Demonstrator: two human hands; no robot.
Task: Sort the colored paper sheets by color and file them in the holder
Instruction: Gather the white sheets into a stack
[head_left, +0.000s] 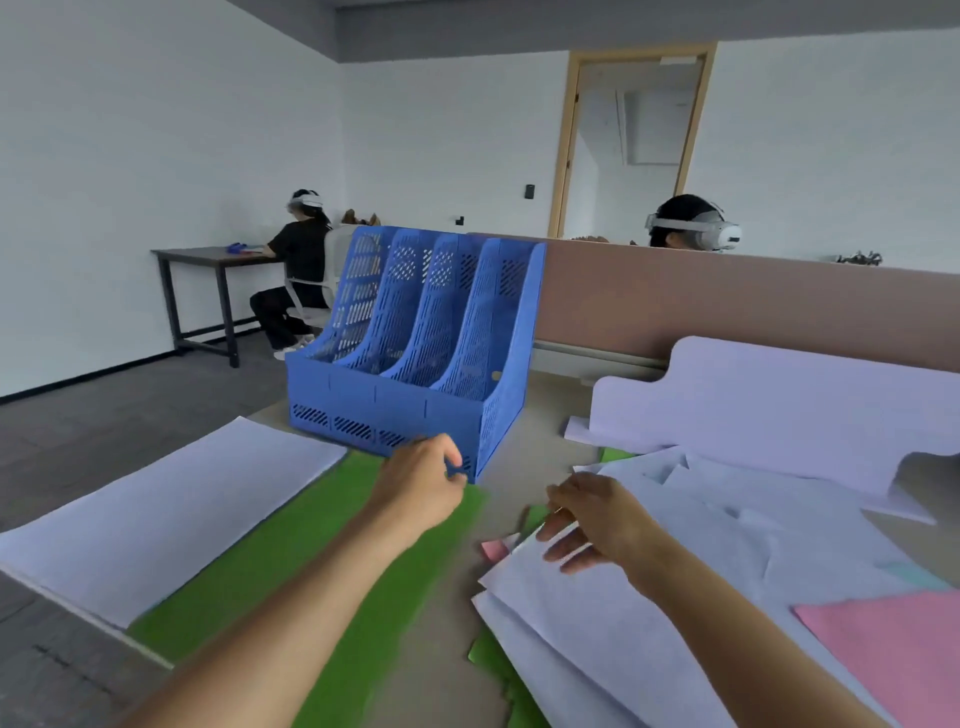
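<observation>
White sheets (649, 571) look light, floppy, likely slide; pinch 1 free corner. Left hand (423, 486) curled near holder (415, 364), grasp unclear. Right hand (592, 525) relaxed, fingers (566, 551) on sheet edge.

Blue holder (415, 353): perforated plastic, 4 slots, upright, center-back of desk.
White stack (171, 514): neat, flat, left, overlapping green sheet (291, 571) alongside it.
Mixed pile (675, 571): right, messy, mostly white; green edges peek out underneath.
Pink sheet (893, 649): on top of pile, near-right corner.
Pale curled sheets (779, 405): back right, bent upward.
</observation>
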